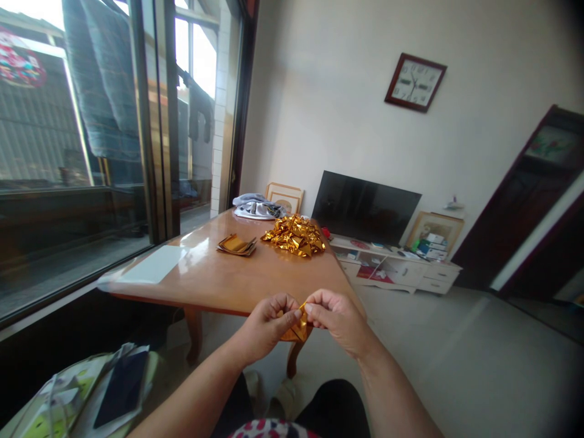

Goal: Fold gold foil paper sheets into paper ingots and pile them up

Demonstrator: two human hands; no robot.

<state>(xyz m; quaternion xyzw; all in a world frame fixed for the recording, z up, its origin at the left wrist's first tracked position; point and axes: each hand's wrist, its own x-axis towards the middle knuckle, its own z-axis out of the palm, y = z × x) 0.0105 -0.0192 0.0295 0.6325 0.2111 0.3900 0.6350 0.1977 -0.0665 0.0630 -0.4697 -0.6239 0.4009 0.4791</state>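
Between my two hands is a piece of gold foil paper (298, 330), partly folded, held in front of the table's near edge. My left hand (274, 325) pinches it from the left, thumb against fingers. From the right, my right hand (336, 316) pinches its upper corner, the fingertips of both hands nearly touching. Farther up the table lies a heap of folded gold foil pieces (295, 236). To the left of that heap sits a stack of flat gold paper sheets (237, 244). My fingers cover part of the held piece.
The wooden table (205, 277) carries a white sheet (152, 264) at left and folded cloth (258, 205) at the back. A stool with a dark tablet (122, 384) stands low on the left. Beyond are a television (365, 207) and a white cabinet (408, 272).
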